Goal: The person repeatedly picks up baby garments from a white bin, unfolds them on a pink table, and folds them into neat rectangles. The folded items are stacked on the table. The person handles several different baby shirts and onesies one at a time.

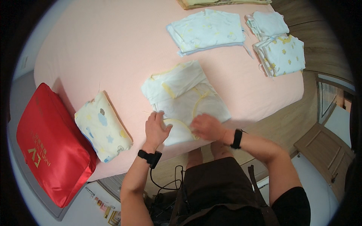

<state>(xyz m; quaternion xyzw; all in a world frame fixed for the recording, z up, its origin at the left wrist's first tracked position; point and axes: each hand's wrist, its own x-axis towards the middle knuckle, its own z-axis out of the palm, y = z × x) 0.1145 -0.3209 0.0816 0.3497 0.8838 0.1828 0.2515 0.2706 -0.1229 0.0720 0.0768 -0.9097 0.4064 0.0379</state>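
A white baby garment with yellow trim [181, 104] lies partly folded near the edge of the bed, its upper sleeve part turned inward. My left hand [156, 130] rests on the garment's lower left edge, thumb spread from the fingers. On the lower right, by the curved yellow trim, my right hand [208, 127] is blurred, its fingers bent down on the cloth; whether they pinch it is unclear. Both wrists wear black straps.
Folded patterned baby clothes [209, 32] and two smaller stacks [268, 24], [285, 56] lie on the pink bedsheet [113, 42]. At left are a folded cloud-print cloth [103, 127] and a red bag [56, 141]. A black cable [165, 188] hangs from the left wrist.
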